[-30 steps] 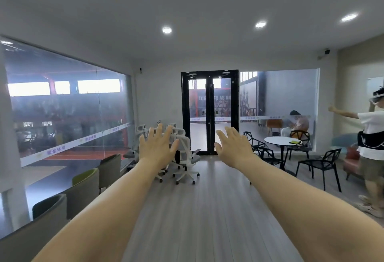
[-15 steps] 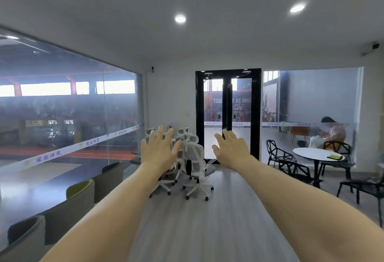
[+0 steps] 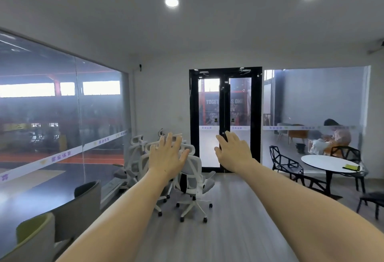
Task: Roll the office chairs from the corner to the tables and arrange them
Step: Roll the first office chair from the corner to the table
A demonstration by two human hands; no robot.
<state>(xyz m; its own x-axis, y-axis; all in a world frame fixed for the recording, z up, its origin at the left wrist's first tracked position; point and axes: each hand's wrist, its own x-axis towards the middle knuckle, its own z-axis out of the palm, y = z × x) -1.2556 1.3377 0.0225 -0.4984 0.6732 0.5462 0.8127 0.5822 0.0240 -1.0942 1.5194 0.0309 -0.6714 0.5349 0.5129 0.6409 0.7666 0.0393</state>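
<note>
Several white office chairs [image 3: 194, 180] with grey mesh backs stand bunched in the far left corner, between the glass wall and the black double door. Both my arms stretch out toward them. My left hand [image 3: 168, 156] is spread with straight fingers, in line with the chair backs but well short of them. To its right, my right hand [image 3: 233, 151] is also spread flat and holds nothing. A round white table [image 3: 326, 163] stands at the right.
Black wire-frame chairs [image 3: 285, 163] surround the round table, which carries a small yellow-green object [image 3: 351, 167]. Grey and green padded chairs [image 3: 81, 205] line the glass wall on the left. A seated person [image 3: 334, 137] is visible behind the right glass. Wooden floor stretches ahead.
I have moved closer to the corner and my view has swung left. The office chairs look larger, and the standing person at the right has left the view. Both hands stay spread.
</note>
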